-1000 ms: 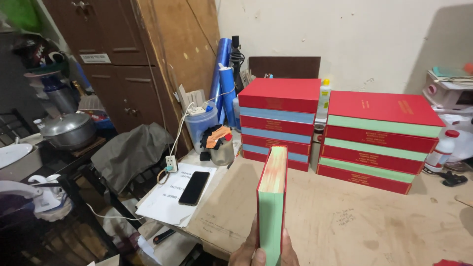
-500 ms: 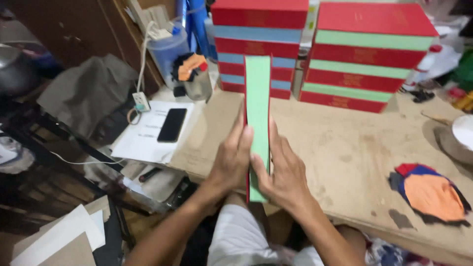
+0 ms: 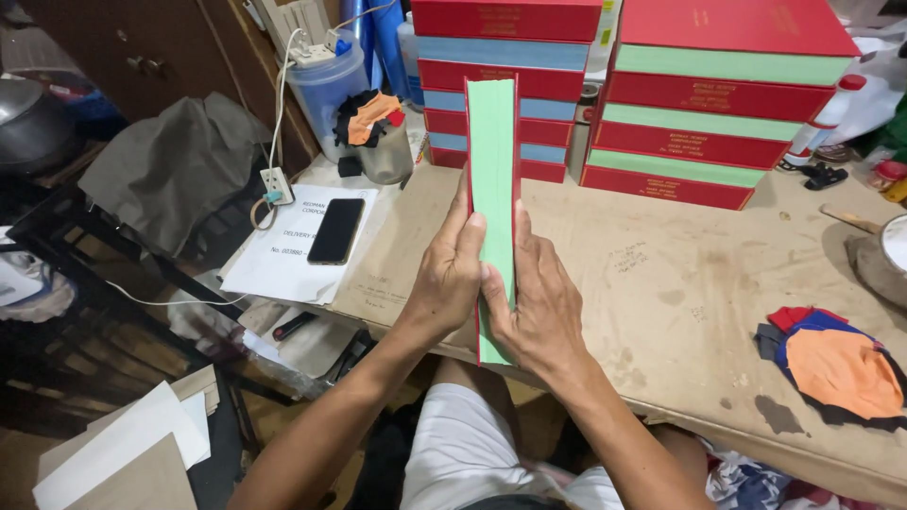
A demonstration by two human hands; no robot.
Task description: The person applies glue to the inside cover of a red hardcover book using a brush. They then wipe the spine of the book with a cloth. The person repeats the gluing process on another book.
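At the near edge of the worktop [image 3: 661, 283], both hands clasped a red-covered book [image 3: 493, 189] with green page edges, held on its edge with the fore-edge facing up toward the camera. The left hand [image 3: 446, 283] pressed against the book's left cover, its fingers [image 3: 465, 247] closed around that side with the thumb lying over the green pages. The right hand [image 3: 540, 302] gripped the right cover, its fingers wrapped along the side and the thumb resting on the page edges just beside the left thumb. The book ran from near the person's lap out toward 12 o'clock.

At 3 o'clock from the hands, well apart, lay a pile of cloth scraps [image 3: 836, 364] in orange, blue and red on the worktop. At 10 o'clock a black phone [image 3: 336, 229] rested on a white printed sheet [image 3: 283, 255], with a white plug adapter [image 3: 277, 184] just beyond it. Farther out at 11 o'clock stood a metal cup [image 3: 383, 142] stuffed with orange and black rags. At 12 o'clock and 1 o'clock two stacks of matching red books [image 3: 718, 104] sat side by side against the wall.
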